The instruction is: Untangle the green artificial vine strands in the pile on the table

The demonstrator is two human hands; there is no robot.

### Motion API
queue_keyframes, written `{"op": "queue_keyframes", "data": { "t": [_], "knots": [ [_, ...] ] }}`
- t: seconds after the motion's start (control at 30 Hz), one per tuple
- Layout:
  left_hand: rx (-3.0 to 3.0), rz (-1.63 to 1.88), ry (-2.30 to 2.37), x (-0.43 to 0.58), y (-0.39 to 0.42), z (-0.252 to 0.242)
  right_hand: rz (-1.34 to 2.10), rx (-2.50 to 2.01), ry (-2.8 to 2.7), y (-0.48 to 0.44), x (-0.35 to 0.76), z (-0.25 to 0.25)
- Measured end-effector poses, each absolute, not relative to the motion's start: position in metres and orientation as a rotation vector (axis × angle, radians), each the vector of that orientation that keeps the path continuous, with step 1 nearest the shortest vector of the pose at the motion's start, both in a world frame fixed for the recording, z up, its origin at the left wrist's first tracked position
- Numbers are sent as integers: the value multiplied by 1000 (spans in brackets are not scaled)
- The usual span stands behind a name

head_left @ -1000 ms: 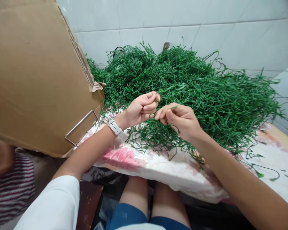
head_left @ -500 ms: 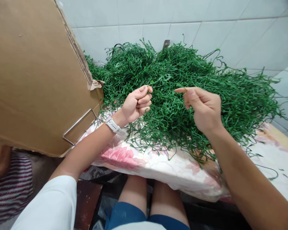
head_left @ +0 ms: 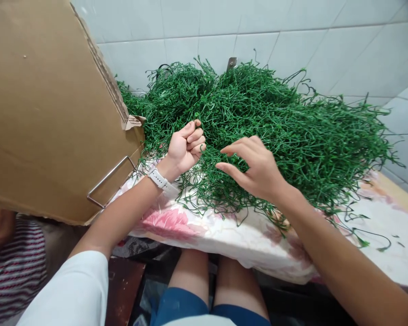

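Note:
A large heap of thin green artificial plant stems (head_left: 279, 117), with small budded tips, is spread over a flowered tablecloth (head_left: 238, 242). My left hand (head_left: 187, 149) is closed over the heap's near left side, thumb and forefinger pinched. A small green tip shows above that pinch and a curled end below, so it seems to hold one green stem (head_left: 197, 116); the rest is hidden by the fingers. To its right, my right hand (head_left: 256, 170) hovers over the front of the heap. Its thumb and fingers are apart, with nothing visible between them.
A big cardboard box (head_left: 51, 104) stands at the left, a bent metal wire handle (head_left: 110, 181) by its lower corner. White wall tiles (head_left: 292, 50) rise behind the heap. Loose stems (head_left: 362, 242) lie on the cloth at right. Another person's striped clothing (head_left: 15, 267) shows at lower left.
My right hand has moved left and down toward my left hand, its thumb and fingers spreading. My left hand has shifted slightly left, still pinched. A green tip now shows on the cloth at right.

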State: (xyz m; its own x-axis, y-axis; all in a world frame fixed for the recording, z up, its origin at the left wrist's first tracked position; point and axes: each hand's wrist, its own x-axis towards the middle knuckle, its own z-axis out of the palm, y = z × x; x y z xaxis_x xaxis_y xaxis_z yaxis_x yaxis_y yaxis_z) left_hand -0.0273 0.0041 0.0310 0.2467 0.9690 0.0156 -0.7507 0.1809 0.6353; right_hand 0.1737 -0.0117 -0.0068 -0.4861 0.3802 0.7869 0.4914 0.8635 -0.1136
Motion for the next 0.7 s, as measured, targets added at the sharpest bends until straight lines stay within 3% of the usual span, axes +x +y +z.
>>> {"op": "queue_keyframes", "data": {
  "t": [0.13, 0.37, 0.7],
  "knots": [
    [642, 1256, 466, -27, 6, 28, -27, -666, -2169, -13, 165, -14],
    [1017, 1052, 535, -29, 6, 26, 519, -685, -2042, -16, 169, -4],
    [1203, 921, 492, -30, 4, 33, 761, -527, -1970, -6, 176, 4]
  ]
}}
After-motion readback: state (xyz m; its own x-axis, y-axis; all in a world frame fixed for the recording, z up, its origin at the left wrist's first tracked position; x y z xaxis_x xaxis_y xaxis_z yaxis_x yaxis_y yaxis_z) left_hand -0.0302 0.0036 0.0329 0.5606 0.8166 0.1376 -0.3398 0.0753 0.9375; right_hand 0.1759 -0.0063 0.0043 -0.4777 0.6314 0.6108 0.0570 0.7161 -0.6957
